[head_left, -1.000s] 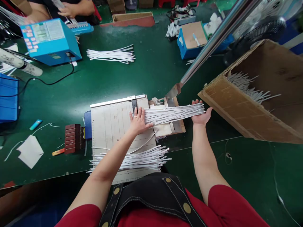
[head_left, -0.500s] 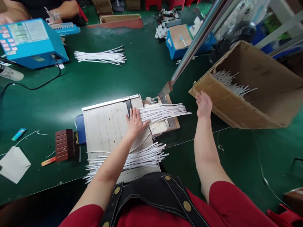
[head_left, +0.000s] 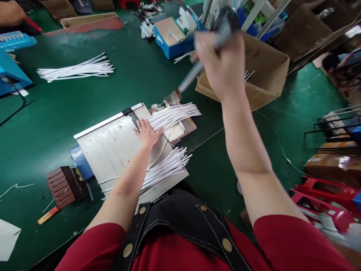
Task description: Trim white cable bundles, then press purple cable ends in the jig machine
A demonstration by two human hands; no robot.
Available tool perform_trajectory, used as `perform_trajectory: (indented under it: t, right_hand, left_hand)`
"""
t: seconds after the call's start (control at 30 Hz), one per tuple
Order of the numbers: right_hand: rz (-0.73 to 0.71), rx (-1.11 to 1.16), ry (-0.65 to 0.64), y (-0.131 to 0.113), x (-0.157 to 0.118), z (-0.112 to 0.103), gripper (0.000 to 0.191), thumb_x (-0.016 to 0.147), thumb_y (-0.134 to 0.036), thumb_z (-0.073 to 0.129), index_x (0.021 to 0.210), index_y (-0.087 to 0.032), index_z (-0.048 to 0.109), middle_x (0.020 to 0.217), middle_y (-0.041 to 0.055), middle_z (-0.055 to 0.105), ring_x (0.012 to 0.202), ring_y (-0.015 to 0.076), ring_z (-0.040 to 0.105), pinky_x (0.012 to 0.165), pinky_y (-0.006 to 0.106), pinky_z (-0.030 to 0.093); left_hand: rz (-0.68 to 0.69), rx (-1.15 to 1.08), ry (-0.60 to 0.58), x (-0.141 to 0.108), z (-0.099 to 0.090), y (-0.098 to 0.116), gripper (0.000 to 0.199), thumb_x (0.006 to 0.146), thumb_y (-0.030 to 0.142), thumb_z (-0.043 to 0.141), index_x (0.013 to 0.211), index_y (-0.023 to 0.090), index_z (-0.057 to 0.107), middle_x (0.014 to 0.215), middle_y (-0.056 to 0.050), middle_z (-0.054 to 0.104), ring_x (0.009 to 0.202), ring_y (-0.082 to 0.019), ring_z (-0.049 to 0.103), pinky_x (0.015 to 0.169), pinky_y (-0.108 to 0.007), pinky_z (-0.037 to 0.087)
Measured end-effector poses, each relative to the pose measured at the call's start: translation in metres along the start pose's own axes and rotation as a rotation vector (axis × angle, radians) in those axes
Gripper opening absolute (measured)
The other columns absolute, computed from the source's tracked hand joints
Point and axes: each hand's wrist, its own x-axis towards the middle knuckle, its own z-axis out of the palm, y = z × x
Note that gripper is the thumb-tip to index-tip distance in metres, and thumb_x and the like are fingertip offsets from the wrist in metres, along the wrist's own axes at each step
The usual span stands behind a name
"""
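Flatly, the left grip lay outspread on white strips running rightward past the edge of the board; the right grip clenched a metal lever; tabletop stretched beyond the left grip toward another bundle.

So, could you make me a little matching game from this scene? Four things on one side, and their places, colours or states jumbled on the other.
Things:
1. Left grip
2. Right grip
3. Slotted block
4. Cardboard box

Places, colours, states:
A. Dark reddish-brown
B. Open-topped, with a few white strips showing inside
C. Spread on one end of a bundle of white strips
D. Closed around a slanting metal bar, blurred

Right pairs: 1-C, 2-D, 3-A, 4-B.
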Motion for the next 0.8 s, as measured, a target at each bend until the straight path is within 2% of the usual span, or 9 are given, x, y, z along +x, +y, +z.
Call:
perform_trajectory:
  t: [0.07, 0.13, 0.23, 0.33, 0.43, 0.57, 0.63, 0.7, 0.8]
  right_hand:
    - [-0.175, -0.165, 0.232, 0.050, -0.097, -0.016, 0.014, 0.089, -0.030, 0.064, 0.096, -0.020, 0.072, 0.122, -0.0022, 0.070, 0.131, 0.0168, 0.059, 0.113, 0.031, 0.046]
    - [-0.088, -0.076, 0.459, 0.111, -0.175, -0.021, 0.017, 0.086, -0.039, 0.066, 0.087, -0.022, 0.068, 0.122, 0.0036, 0.071, 0.123, 0.0199, 0.065, 0.108, 0.038, 0.053]
    - [0.041, 0.093, 0.642, 0.183, -0.230, -0.017, 0.032, 0.079, -0.049, 0.069, 0.092, -0.022, 0.061, 0.125, 0.0086, 0.069, 0.115, 0.0246, 0.069, 0.098, 0.047, 0.059]
    - [0.314, 0.019, 0.474, 0.189, -0.243, -0.031, 0.034, 0.075, -0.045, 0.073, 0.097, -0.021, 0.063, 0.122, 0.0099, 0.070, 0.103, 0.0238, 0.072, 0.094, 0.046, 0.060]
    - [0.651, -0.349, 0.360, 0.135, -0.258, -0.073, 0.020, 0.076, -0.030, 0.074, 0.092, -0.019, 0.070, 0.088, 0.0066, 0.074, 0.079, 0.0211, 0.072, 0.093, 0.047, 0.059]
    - [0.165, -0.538, 0.716, 0.069, -0.248, -0.112, 0.024, 0.090, -0.033, 0.065, 0.112, -0.025, 0.069, 0.107, 0.0057, 0.073, 0.104, 0.0209, 0.070, 0.106, 0.042, 0.052]
    - [0.155, -0.569, 0.701, 0.073, -0.220, -0.100, 0.024, 0.087, -0.033, 0.071, 0.109, -0.023, 0.067, 0.113, 0.0090, 0.071, 0.123, 0.0252, 0.062, 0.111, 0.044, 0.048]
    - [0.494, -0.776, 0.590, 0.101, -0.196, -0.071, 0.014, 0.085, -0.030, 0.073, 0.088, -0.019, 0.065, 0.098, 0.0133, 0.072, 0.121, 0.0316, 0.063, 0.109, 0.051, 0.048]
    - [0.915, -0.950, 0.181, 0.147, -0.187, -0.032, 0.016, 0.081, -0.021, 0.073, 0.075, -0.019, 0.059, 0.082, 0.0115, 0.069, 0.099, 0.0316, 0.070, 0.094, 0.050, 0.056]
  left_hand:
    - [-0.007, -0.014, -0.008, 0.001, 0.000, 0.000, 0.100, 0.093, 0.070, 0.037, 0.160, -0.001, 0.015, 0.168, -0.022, 0.007, 0.156, -0.036, 0.002, 0.121, -0.066, 0.007]
    - [0.000, -0.022, -0.023, 0.001, -0.001, 0.001, 0.102, 0.092, 0.072, 0.036, 0.160, -0.001, 0.016, 0.168, -0.021, 0.007, 0.156, -0.037, 0.001, 0.122, -0.065, 0.004]
    - [0.019, -0.037, -0.027, 0.002, -0.003, 0.001, 0.104, 0.090, 0.074, 0.035, 0.160, -0.001, 0.016, 0.168, -0.021, 0.008, 0.156, -0.036, 0.001, 0.122, -0.064, 0.002]
    - [0.021, -0.050, -0.014, 0.002, -0.004, 0.000, 0.104, 0.090, 0.073, 0.034, 0.160, -0.002, 0.016, 0.168, -0.021, 0.009, 0.156, -0.036, 0.001, 0.122, -0.064, 0.001]
    - [0.028, -0.058, -0.011, 0.002, -0.004, 0.000, 0.104, 0.090, 0.073, 0.035, 0.160, -0.002, 0.017, 0.168, -0.021, 0.009, 0.156, -0.036, 0.001, 0.122, -0.063, 0.000]
    - [0.040, -0.070, -0.007, 0.002, -0.003, 0.001, 0.104, 0.090, 0.072, 0.035, 0.159, -0.003, 0.016, 0.167, -0.023, 0.010, 0.156, -0.037, 0.001, 0.122, -0.065, 0.002]
    - [0.038, -0.069, 0.002, 0.002, -0.002, 0.002, 0.103, 0.090, 0.071, 0.034, 0.159, -0.003, 0.016, 0.167, -0.023, 0.010, 0.156, -0.037, 0.002, 0.122, -0.066, 0.002]
    - [0.036, -0.067, 0.002, 0.002, -0.002, 0.002, 0.104, 0.090, 0.072, 0.034, 0.159, -0.003, 0.016, 0.167, -0.022, 0.010, 0.156, -0.036, 0.002, 0.122, -0.065, 0.002]
    - [0.033, -0.067, -0.004, 0.002, -0.001, 0.002, 0.104, 0.089, 0.072, 0.034, 0.159, -0.003, 0.017, 0.168, -0.022, 0.009, 0.156, -0.036, 0.002, 0.122, -0.064, 0.001]
